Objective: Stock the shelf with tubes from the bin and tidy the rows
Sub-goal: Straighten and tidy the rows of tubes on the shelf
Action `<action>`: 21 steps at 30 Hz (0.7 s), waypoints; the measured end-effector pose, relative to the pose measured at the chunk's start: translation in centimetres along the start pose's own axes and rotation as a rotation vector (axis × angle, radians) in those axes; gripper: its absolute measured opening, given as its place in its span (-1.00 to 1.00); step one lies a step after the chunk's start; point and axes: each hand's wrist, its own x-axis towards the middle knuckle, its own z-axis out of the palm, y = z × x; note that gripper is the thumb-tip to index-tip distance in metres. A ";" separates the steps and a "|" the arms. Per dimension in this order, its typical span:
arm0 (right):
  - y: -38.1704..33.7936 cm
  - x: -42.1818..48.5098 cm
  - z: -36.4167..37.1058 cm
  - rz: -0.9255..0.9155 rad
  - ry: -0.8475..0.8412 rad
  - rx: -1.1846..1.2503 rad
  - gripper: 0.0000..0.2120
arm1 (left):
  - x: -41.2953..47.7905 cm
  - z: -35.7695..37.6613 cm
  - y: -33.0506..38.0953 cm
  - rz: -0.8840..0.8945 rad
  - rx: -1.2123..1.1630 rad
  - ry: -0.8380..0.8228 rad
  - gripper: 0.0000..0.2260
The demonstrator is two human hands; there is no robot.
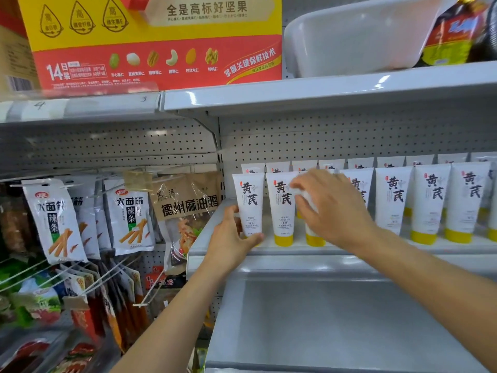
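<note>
On pegs at left, snack packets (56, 219) hang before grey pegboard. Mid-shelf (282, 251): left hand (231, 238) grips the end tube (248, 200) at its base; right hand (330, 205) curls round the third tube (313, 238); white, yellow-capped rows (430, 200) stand upright rightward. Upper shelf, right: white bin (349, 36).

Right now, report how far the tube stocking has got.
Done: a front row and a back row of tubes stand cap-down on the shelf. In hand: the left hand grips the leftmost tube at its base; the right hand holds a tilted tube in the third slot. Left: straightening that tube; the bin overhead hides its contents.
</note>
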 end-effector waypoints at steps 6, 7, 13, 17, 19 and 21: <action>0.7 -6.8 2.5 0.126 -0.217 -0.138 -0.87 | 0.3 0.7 -0.4 0.011 0.022 0.021 -0.40; 0.9 -7.2 2.7 0.144 -0.231 -0.141 -0.84 | 0.3 0.7 -0.4 0.009 0.021 0.021 -0.40; 1.4 -8.0 2.9 0.208 -0.364 -0.132 -0.84 | 0.2 0.7 -0.4 0.017 0.031 0.025 -0.40; 1.0 -8.1 2.4 0.221 -0.418 -0.139 -0.76 | 0.2 0.7 -0.4 0.015 0.012 0.023 -0.39; 0.8 -8.1 2.2 0.228 -0.418 -0.136 -0.75 | 0.2 0.7 -0.5 0.011 0.003 0.021 -0.38; 0.6 -8.1 2.1 0.230 -0.410 -0.136 -0.75 | 0.2 0.7 -0.6 0.003 -0.011 0.022 -0.35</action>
